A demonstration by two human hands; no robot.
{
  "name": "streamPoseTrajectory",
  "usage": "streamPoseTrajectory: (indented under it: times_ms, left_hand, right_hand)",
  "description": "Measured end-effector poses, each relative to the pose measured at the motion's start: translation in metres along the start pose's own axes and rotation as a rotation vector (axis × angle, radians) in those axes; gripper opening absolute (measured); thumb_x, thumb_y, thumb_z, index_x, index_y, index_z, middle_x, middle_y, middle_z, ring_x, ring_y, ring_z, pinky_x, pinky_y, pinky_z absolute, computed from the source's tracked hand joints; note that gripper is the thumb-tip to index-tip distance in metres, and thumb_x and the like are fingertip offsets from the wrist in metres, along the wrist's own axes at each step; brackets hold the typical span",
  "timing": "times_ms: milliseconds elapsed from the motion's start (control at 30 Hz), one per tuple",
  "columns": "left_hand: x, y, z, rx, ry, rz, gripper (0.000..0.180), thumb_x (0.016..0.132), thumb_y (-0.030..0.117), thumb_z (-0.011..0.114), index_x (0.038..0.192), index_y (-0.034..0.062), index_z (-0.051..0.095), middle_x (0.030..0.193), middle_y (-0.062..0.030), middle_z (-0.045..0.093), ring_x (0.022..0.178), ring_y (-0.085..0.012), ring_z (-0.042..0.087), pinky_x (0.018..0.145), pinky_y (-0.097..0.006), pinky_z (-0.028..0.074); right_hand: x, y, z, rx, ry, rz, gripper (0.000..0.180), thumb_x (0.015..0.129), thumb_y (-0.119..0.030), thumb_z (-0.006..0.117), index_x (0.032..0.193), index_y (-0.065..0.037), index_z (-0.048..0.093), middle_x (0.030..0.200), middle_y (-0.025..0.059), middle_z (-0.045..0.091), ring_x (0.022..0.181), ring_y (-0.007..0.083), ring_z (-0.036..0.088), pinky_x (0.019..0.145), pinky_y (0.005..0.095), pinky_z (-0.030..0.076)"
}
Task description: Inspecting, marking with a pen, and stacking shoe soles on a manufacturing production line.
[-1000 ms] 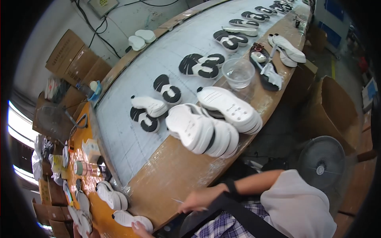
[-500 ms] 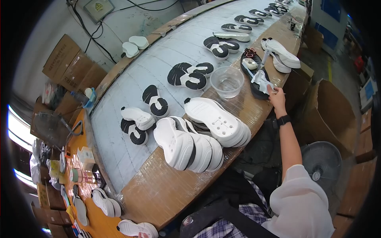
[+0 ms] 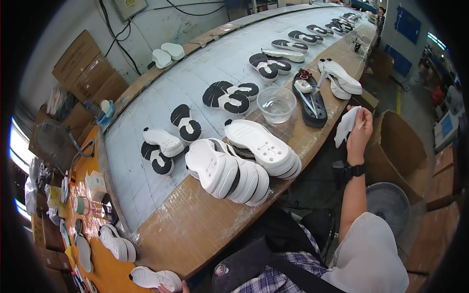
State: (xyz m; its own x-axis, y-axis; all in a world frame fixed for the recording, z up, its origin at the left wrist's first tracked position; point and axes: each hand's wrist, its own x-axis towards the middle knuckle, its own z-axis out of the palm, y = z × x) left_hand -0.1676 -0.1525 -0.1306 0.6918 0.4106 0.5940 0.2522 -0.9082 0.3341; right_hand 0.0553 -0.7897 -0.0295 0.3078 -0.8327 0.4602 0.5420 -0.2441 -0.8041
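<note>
Left hand at the near bench edge, fingers on a white sole, grip indiscernible; farther out, right hand clenched around a white sole piece off the bench's right edge, likely light, flexible, best pinched mid-edge.

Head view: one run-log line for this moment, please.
right hand: raised, holding white sole piece | left hand: on white sole at lower edge | clear bowl: on bench

Right hand gripping white sole, stacked soles on bench
</note>
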Motion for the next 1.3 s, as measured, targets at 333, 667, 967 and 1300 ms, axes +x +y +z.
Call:
streamPoseTrajectory:
  times_ms: [333, 667, 967, 1300]
  left_hand:
    - [0.018, 0.014, -0.022, 0.202, -0.085, 0.218, 0.058, 0.063, 0.019, 0.079, 0.108, -0.0034, 0.052, 0.110, -0.0225, 0.053, 0.107, -0.0381, 0.046, 0.092, -0.047, 0.036]
    - [0.097, 0.029, -0.126, -0.341, 0.465, -0.245, 0.069, 0.079, 0.038, 0.065, 0.123, -0.0081, 0.039, 0.116, -0.0238, 0.051, 0.101, -0.0330, 0.053, 0.090, -0.039, 0.041]
    - [0.097, 0.088, -0.035, -1.031, -0.251, -0.573, 0.067, 0.080, 0.047, 0.057, 0.123, -0.0022, 0.042, 0.120, -0.0158, 0.050, 0.106, -0.0268, 0.051, 0.091, -0.039, 0.041]
    - [0.055, 0.119, 0.020, -1.474, -0.553, -1.124, 0.042, 0.089, 0.034, 0.049, 0.122, 0.0074, 0.047, 0.114, -0.0067, 0.057, 0.101, -0.0223, 0.055, 0.087, -0.038, 0.045]
  right_hand:
    - [0.002, 0.024, 0.034, 0.342, -0.373, 0.624, 0.019, 0.084, -0.020, 0.061, 0.095, -0.004, 0.056, 0.071, -0.0026, 0.051, 0.054, 0.0029, 0.042, 0.047, 0.0158, 0.033]
    - [0.024, 0.065, 0.092, -0.587, -0.962, -0.181, 0.011, 0.078, -0.006, 0.059, 0.089, -0.003, 0.062, 0.083, 0.0077, 0.061, 0.076, 0.0218, 0.057, 0.069, 0.0293, 0.043]
    - [0.045, 0.106, 0.140, -1.000, -1.289, -0.361, 0.021, 0.068, 0.003, 0.051, 0.086, -0.002, 0.060, 0.082, 0.0200, 0.061, 0.085, 0.0359, 0.057, 0.075, 0.0399, 0.045]
    - [0.068, 0.142, 0.114, -0.902, -1.170, -0.504, 0.019, 0.067, -0.003, 0.056, 0.084, -0.003, 0.063, 0.082, 0.0192, 0.062, 0.081, 0.0330, 0.060, 0.073, 0.0381, 0.046]
